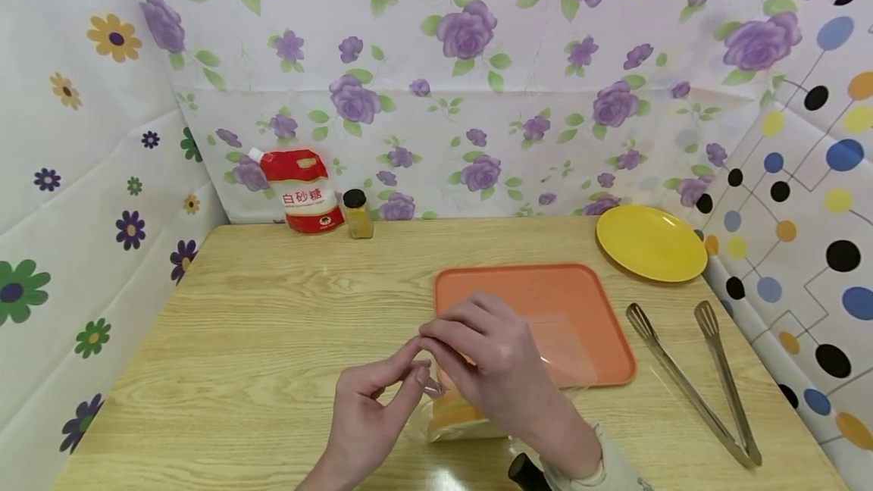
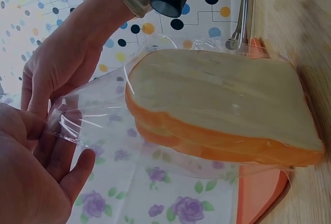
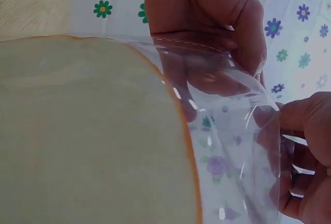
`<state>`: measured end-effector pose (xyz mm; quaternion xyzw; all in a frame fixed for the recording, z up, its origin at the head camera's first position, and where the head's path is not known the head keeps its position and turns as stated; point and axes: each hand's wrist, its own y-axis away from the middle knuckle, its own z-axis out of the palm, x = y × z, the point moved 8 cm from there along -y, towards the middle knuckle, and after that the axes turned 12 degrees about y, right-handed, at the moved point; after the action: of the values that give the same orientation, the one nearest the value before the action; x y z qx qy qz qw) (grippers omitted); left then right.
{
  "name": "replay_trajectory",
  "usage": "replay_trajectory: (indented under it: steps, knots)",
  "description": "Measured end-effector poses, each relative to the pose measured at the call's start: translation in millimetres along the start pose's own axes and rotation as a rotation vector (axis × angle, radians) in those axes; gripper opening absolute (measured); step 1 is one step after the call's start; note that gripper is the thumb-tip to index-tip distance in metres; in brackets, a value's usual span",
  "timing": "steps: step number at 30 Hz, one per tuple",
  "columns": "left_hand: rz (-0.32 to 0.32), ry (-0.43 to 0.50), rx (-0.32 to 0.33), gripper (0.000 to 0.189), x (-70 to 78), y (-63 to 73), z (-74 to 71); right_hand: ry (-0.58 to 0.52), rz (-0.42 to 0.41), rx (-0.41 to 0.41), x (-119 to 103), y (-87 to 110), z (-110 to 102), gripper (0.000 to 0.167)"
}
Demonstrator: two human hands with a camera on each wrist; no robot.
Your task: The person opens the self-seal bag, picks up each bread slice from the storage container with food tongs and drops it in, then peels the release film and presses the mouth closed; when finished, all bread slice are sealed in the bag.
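Note:
A clear plastic bag (image 2: 98, 113) stands upright on the table with slices of bread (image 2: 222, 100) inside, pale with orange-brown crusts. In the head view the bread (image 1: 453, 415) is partly hidden below my right hand (image 1: 494, 362). My left hand (image 1: 368, 408) pinches the bag's top edge between thumb and fingers. Close beside it, my right hand pinches the same edge, with the fingertips of both hands nearly meeting. In the right wrist view the bag's loose top (image 3: 243, 131) stretches between the two hands, above the bread's rounded end (image 3: 103, 131).
An orange tray (image 1: 518, 286) lies just beyond the hands, seen partly through clear plastic. Metal tongs (image 1: 702, 392) lie spread at the right, near a yellow plate (image 1: 651, 243). Along the back wall stand a red-and-white sugar pouch (image 1: 307, 192) and a black-capped jar (image 1: 358, 214).

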<state>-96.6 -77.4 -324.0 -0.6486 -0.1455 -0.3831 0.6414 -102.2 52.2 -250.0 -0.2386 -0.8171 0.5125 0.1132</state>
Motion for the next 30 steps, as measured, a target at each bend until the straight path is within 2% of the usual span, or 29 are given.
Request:
replay_trajectory:
  steps: [7,11,15,20,24,30]
  knots:
    - [0.043,0.03,-0.023,0.052,1.4,-0.4,4.5,0.039,-0.105,0.103,-5.0,2.3,-2.1,0.021]
    - [0.044,0.04,-0.033,0.053,-0.2,0.4,5.5,-0.03,-0.057,0.127,1.1,3.4,-1.4,0.02]
    - [0.015,0.03,-0.018,0.055,-1.8,1.9,4.7,-0.099,-0.013,0.126,4.9,5.0,-2.1,0.018]
    - [-0.028,0.029,0.021,0.055,-3.6,3.2,1.8,-0.041,-0.084,0.112,-1.4,5.8,-5.5,0.017]
    - [-0.017,0.013,0.009,0.055,-2.0,2.6,3.2,0.029,-0.153,0.095,-6.7,5.0,-6.8,0.017]
    - [0.03,-0.026,-0.025,0.056,1.4,1.4,7.8,0.064,-0.17,0.051,-7.5,3.3,-7.3,0.021]
